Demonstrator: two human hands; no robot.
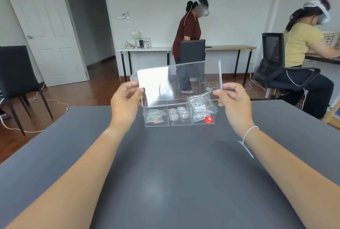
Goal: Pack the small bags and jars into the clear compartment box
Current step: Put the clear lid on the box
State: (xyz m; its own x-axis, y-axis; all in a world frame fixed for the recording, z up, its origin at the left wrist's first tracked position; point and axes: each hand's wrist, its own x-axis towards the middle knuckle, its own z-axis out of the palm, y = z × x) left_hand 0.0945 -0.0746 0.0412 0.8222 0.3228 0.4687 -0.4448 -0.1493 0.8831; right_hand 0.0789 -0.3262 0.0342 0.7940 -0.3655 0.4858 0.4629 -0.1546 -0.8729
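A clear compartment box (213, 113) with a red sticker stands on the grey table, near its far edge. Its left compartment holds small bags (155, 117), the middle one several small clear jars (179, 113), the right one more small bags (199, 108) that stick up above the rim. The clear lid (191, 79) stands tilted up over the box. My left hand (127, 100) pinches the lid's left edge and my right hand (232, 98) pinches its right edge.
The grey table (165, 173) stretches toward me. A black chair (16, 74) stands at the left. Beyond the table one person stands by a desk (189, 31); another sits in an office chair (301, 48) at the right. White cables lie on the wood floor.
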